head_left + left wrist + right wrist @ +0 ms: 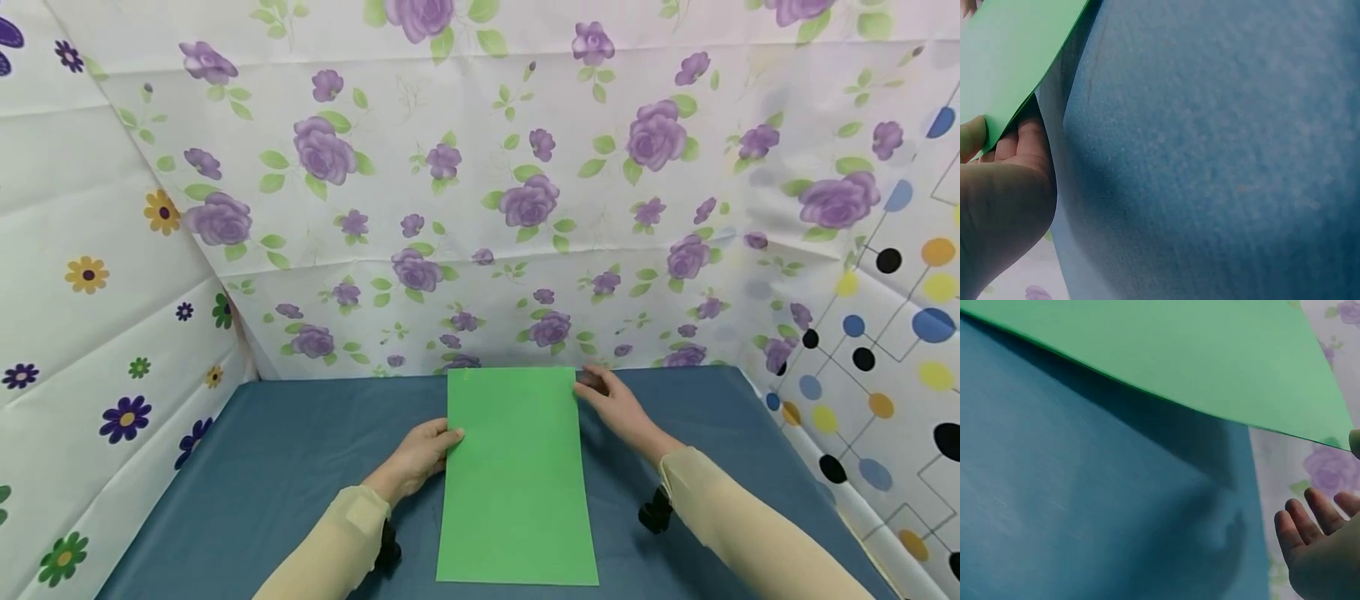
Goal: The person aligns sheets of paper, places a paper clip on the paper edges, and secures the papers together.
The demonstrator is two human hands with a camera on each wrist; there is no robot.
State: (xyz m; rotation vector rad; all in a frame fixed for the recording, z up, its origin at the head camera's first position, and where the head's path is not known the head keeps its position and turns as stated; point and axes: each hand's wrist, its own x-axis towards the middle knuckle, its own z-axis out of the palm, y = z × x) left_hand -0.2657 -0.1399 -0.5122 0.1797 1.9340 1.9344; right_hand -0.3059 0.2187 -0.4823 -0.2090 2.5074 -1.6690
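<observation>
A plain green sheet of paper or thin card [516, 475] lies lengthwise in the middle of the head view. My left hand [422, 454] pinches its left edge, thumb on top and fingers underneath; the left wrist view shows the same grip on the sheet [1016, 50]. At the far right corner is my right hand [618, 410], its thumb tip right at the edge. In the right wrist view its fingers [1297, 528] are spread and loosely bent, below the raised edge of the sheet [1166, 356]. A small yellow mark [466, 375] shows near the far left corner.
A dark blue cloth [330, 433] covers the table under the sheet. Behind stands a curtain with purple roses [480, 208]; flowered fabric [82, 333] hangs at left and dotted fabric [900, 375] at right. Small black devices [656, 510] sit under both wrists.
</observation>
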